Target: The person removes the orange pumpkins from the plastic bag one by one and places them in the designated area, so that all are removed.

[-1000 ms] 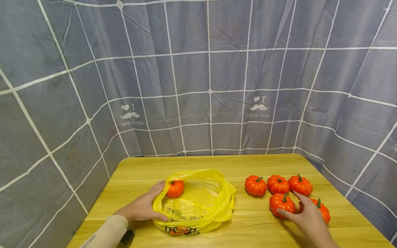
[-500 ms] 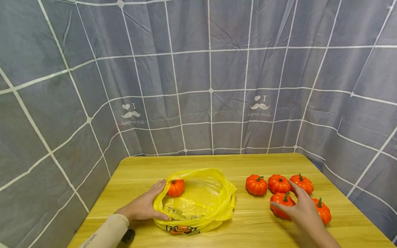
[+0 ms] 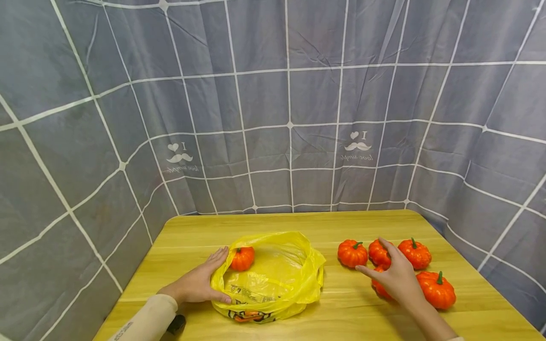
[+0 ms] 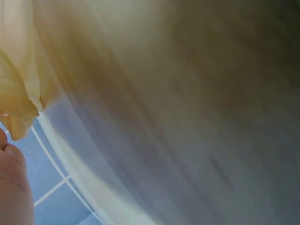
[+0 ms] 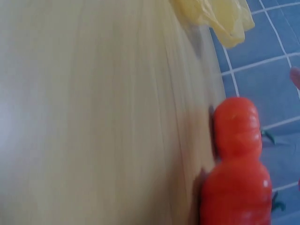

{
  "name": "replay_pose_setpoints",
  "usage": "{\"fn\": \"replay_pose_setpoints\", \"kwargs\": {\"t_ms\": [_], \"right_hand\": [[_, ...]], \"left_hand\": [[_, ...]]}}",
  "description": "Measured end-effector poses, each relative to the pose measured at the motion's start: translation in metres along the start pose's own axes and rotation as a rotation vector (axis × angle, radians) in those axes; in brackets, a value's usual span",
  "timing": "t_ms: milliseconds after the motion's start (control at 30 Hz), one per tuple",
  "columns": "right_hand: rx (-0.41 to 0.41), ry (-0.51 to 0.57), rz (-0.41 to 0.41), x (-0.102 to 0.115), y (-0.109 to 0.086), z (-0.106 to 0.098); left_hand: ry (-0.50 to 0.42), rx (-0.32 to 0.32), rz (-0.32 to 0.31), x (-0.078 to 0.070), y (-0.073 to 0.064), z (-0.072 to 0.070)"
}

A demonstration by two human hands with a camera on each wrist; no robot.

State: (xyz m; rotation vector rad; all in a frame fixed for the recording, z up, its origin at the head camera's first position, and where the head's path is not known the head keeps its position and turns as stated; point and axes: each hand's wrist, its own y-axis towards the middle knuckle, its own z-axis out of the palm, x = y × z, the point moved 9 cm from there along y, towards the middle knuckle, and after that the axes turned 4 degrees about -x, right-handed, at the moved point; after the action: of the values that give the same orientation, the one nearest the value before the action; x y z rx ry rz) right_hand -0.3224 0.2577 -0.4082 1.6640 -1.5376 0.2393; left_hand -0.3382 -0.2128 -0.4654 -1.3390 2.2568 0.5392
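A yellow plastic bag (image 3: 313, 284) lies on the table with its mouth spread wide. Inside its left part sits a small orange pumpkin (image 3: 243, 258). My left hand (image 3: 200, 282) holds the bag's left rim, thumb lapped over the edge. On the right, my right hand (image 3: 396, 274) hovers over a front pumpkin (image 3: 378, 284), thumb and fingers spread apart with nothing between them. Its fingertips overlap a pumpkin (image 3: 377, 253) behind. Other pumpkins with green stems are a left one (image 3: 352, 254), a back right one (image 3: 415, 254) and a front right one (image 3: 438, 290).
The wooden table (image 3: 332, 322) has a grey checked curtain (image 3: 264, 104) around its back and sides. A small black object (image 3: 177, 325) lies by the left forearm. In the right wrist view, two pumpkins (image 5: 236, 126) line up, with the bag (image 5: 215, 14) beyond.
My right hand has left the front right pumpkins and shifted left and back, uncovering the front right pumpkin and covering much of the front one. The left hand and bag stay put.
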Motion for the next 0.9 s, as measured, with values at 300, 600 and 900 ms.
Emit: {"fn": "replay_pose_setpoints", "kwargs": {"t_ms": [300, 600, 900], "right_hand": [[0.046, 0.107, -0.020, 0.023, 0.005, 0.030], [0.056, 0.146, -0.059, 0.044, 0.011, 0.056], [0.088, 0.168, -0.079, 0.056, 0.009, 0.077]], "left_hand": [[0.014, 0.007, 0.002, 0.002, 0.002, 0.003], [0.006, 0.001, 0.001, 0.002, 0.002, 0.002], [0.007, 0.011, 0.002, 0.001, 0.003, 0.001]]}}
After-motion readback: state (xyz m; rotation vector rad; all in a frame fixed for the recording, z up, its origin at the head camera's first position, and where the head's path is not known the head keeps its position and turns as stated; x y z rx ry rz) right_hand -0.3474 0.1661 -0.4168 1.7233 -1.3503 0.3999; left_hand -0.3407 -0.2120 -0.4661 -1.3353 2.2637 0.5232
